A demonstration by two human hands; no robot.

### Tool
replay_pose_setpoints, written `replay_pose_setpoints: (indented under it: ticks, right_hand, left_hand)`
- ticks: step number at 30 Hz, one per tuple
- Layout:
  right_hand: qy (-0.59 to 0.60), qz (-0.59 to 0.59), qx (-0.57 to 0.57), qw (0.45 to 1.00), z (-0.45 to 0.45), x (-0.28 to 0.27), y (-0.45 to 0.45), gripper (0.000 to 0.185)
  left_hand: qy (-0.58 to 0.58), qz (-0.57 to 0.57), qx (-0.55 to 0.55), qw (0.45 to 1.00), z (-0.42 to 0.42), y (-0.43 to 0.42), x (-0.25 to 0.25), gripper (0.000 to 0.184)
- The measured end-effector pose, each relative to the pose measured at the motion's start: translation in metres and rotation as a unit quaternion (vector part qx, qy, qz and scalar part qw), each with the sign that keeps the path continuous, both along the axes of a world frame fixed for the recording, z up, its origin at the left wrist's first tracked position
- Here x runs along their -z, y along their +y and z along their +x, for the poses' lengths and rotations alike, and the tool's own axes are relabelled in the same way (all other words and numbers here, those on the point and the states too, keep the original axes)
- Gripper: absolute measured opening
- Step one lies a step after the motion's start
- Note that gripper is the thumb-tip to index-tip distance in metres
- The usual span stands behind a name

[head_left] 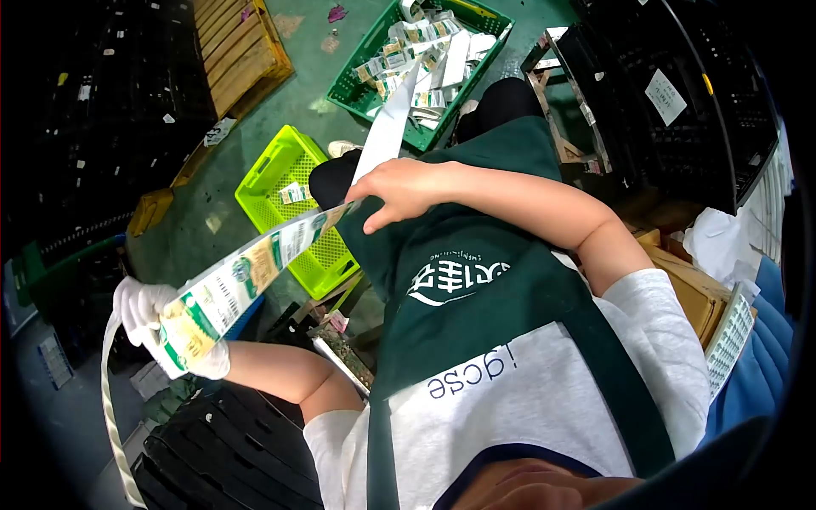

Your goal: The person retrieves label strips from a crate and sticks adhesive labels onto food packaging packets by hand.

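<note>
My left hand (pixel 170 330), in a white glove, grips the lower end of a long printed label strip (pixel 246 276). The strip is green, cream and white with barcodes, and slants up to my right hand. My bare right hand (pixel 399 191) holds the strip between thumb and fingers near my lap. Beyond it, a plain white length (pixel 391 127) of strip runs up over the dark green crate (pixel 340 96). A narrow pale band (pixel 107 408) hangs down from beside my gloved hand.
Printed label pieces (pixel 425 38) and white scraps fill much of the dark green crate. A lime green basket (pixel 255 183) holds a small printed piece (pixel 293 194). Black crates (pixel 110 127) and a wooden pallet (pixel 242 55) stand left. More black crates (pixel 654 93) and a cardboard box (pixel 693 293) are right.
</note>
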State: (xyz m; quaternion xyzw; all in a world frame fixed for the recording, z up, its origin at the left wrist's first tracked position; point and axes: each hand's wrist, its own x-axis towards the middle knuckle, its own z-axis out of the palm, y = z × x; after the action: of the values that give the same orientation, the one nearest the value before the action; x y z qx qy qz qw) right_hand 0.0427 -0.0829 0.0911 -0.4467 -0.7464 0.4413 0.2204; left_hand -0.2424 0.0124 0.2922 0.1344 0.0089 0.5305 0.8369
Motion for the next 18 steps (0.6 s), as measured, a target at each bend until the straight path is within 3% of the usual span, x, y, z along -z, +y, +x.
replay_pose_setpoints:
  ticks: [7, 11, 16, 18]
  right_hand:
    - [0.002, -0.055, 0.076, 0.996, 0.0, 0.08, 0.001, 0.035]
    - [0.004, -0.048, 0.093, 0.995, 0.013, 0.099, 0.005, 0.037]
    - [0.037, -0.076, 0.258, 0.963, 0.068, 0.145, 0.04, 0.031]
    - [0.008, -0.085, 0.34, 0.937, 0.105, 0.18, 0.066, 0.031]
  left_hand:
    - [-0.075, -0.001, -0.021, 0.997, -0.016, -0.006, -0.021, 0.015]
    - [-0.02, 0.016, -0.034, 0.999, -0.011, -0.002, -0.01, 0.013]
    - [-0.062, -0.023, -0.023, 0.998, -0.007, 0.011, 0.015, 0.014]
    - [0.036, -0.027, -0.068, 0.997, -0.03, 0.03, 0.034, 0.015]
